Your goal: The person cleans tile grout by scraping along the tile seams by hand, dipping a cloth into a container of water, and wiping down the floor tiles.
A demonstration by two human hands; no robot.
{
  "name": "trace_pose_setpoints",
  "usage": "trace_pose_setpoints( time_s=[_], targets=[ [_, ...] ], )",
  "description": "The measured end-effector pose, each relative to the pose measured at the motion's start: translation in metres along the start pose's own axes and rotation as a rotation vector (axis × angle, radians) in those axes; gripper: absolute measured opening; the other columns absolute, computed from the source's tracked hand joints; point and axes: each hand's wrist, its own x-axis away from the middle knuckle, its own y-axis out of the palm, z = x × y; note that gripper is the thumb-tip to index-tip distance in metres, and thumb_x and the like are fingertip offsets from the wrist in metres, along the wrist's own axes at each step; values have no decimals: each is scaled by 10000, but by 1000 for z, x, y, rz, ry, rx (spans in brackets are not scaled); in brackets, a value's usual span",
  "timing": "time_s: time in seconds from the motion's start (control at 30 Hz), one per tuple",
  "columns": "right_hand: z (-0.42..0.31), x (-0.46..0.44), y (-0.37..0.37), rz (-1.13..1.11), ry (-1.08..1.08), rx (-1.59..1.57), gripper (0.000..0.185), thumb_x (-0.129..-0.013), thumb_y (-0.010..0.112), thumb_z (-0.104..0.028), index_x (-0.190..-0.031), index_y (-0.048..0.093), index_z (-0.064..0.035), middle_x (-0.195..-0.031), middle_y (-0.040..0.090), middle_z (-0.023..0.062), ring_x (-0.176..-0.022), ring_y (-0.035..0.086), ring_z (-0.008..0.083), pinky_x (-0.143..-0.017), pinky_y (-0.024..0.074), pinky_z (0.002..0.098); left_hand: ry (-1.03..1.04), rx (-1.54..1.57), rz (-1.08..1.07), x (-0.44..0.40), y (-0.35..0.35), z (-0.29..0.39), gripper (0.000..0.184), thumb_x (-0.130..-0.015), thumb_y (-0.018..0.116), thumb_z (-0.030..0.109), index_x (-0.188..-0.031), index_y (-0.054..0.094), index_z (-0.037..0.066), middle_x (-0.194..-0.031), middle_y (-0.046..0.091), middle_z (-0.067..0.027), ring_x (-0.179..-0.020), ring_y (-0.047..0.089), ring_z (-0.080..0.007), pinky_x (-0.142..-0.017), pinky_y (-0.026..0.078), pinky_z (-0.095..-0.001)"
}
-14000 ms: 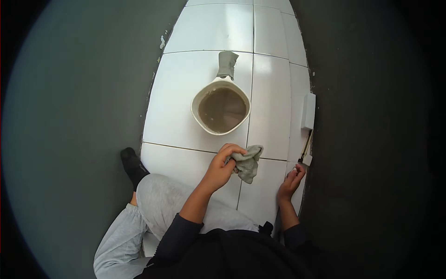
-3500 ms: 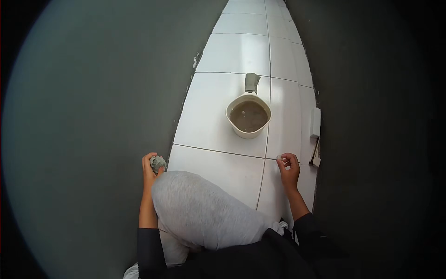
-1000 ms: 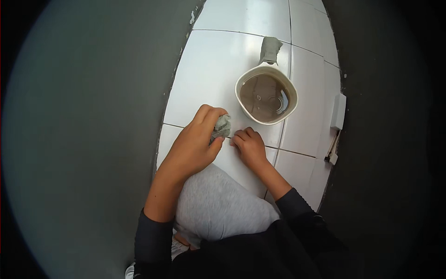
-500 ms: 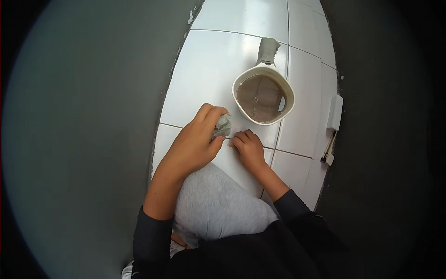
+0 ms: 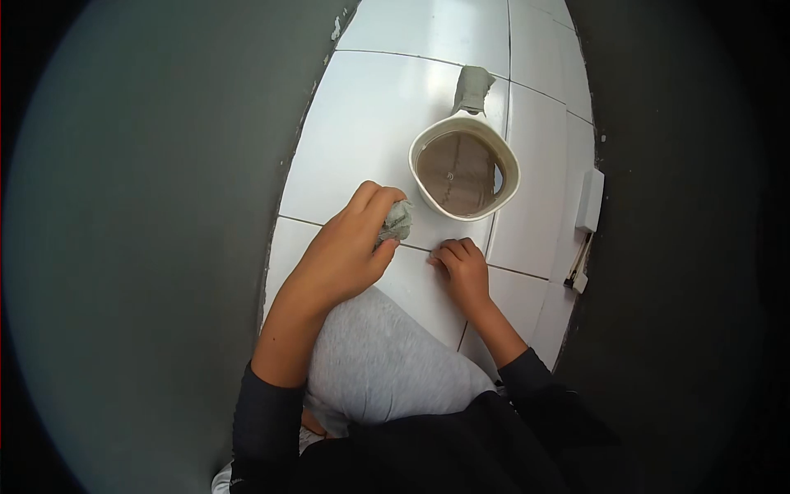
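Observation:
My left hand (image 5: pixel 350 239) is wrapped round a crumpled grey-green cloth (image 5: pixel 397 222) just above the white tiles (image 5: pixel 354 136). To its right, my right hand (image 5: pixel 462 267) is low over the tiles with its fingers curled together; whatever its fingertips hold, if anything, is too small to name. Beyond both hands stands a white dipper (image 5: pixel 512 185) with murky brown water (image 5: pixel 457 171) in it. Its handle points away from me, and a grey-green cloth (image 5: pixel 473 89) lies over or round that handle.
At the right edge of the tiles lie a white block (image 5: pixel 590 200) and a slim tool (image 5: pixel 579 263) with a small white piece. Dark grey surfaces (image 5: pixel 156 206) flank the tiled strip. My leg in grey trousers (image 5: pixel 387 362) is bent below my hands.
Since half a second ago my right hand has shifted right, away from the cloth in my left hand. Earlier, my left hand was beyond my knee at the left with the cloth.

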Motion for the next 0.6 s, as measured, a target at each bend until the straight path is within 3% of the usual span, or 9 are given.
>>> trace_pose_setpoints(
  time_s=[0.13, 0.4, 0.6],
  targets=[
    [-13, -12, 15, -37, -22, -14, 104, -658, 675, -24, -733, 622, -71, -867, 633, 34, -803, 564, 236, -664, 463, 351, -36, -42, -1, 6, -5, 1, 362, -793, 595, 8, -1140, 490, 21, -1059, 505, -133, -950, 560, -280, -803, 464, -356],
    [34, 32, -39, -56, 107, 151, 103, -692, 709, -57, -755, 632, -87, -852, 626, 21, -803, 549, 236, -677, 435, 357, -12, 17, 2, 2, -2, -2, 369, -792, 597, 8, -1144, 489, 26, -1065, 507, -131, -941, 564, -278, -792, 467, -358],
    [-8, -10, 12, -39, -15, 16, 99, -686, 719, -66, -748, 643, -61, -834, 638, 50, -789, 569, 258, -695, 487, 365, -3, -5, 23, 4, 0, -1, 370, -791, 602, 4, -1142, 489, 26, -1067, 508, -130, -943, 565, -280, -792, 467, -361]
  ],
)
